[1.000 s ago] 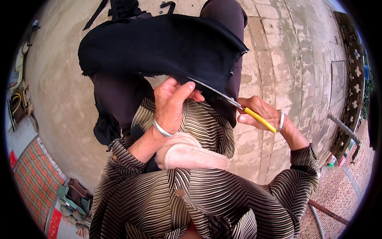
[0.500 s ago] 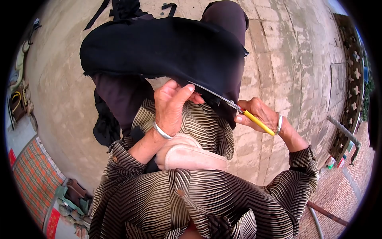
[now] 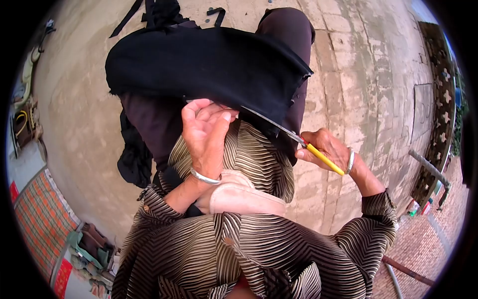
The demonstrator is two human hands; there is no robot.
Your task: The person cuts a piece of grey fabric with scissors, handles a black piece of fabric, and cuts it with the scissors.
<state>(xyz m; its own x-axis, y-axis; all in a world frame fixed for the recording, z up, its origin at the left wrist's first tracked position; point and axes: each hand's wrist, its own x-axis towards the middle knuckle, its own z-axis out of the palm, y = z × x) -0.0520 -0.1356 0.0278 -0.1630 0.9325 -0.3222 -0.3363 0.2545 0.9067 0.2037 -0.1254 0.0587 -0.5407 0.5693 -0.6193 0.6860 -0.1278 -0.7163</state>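
A large black cloth (image 3: 199,62) lies across both knees, its lower edge slightly frayed. My right hand (image 3: 326,149) is closed round the yellow handle of a pair of scissors (image 3: 322,158), whose blades point up and left along the cloth's lower right edge. At that edge, left of the blade tips, is my left hand (image 3: 206,132), palm turned partly up, fingers curled and thumb raised. Its fingertips are at the cloth's edge, and whether they pinch it is hard to tell. Each wrist wears a silver bangle.
Black scraps (image 3: 162,12) lie on the floor beyond the knees, with a thin black strip (image 3: 217,16) beside them. More black cloth (image 3: 133,154) hangs by the left leg. A checked mat (image 3: 45,219) is at the lower left, a metal pipe (image 3: 429,167) at the right.
My left hand has shifted a little left along the cloth's edge, its thumb coming away from the blade tips. My right hand and the scissors have moved slightly down.
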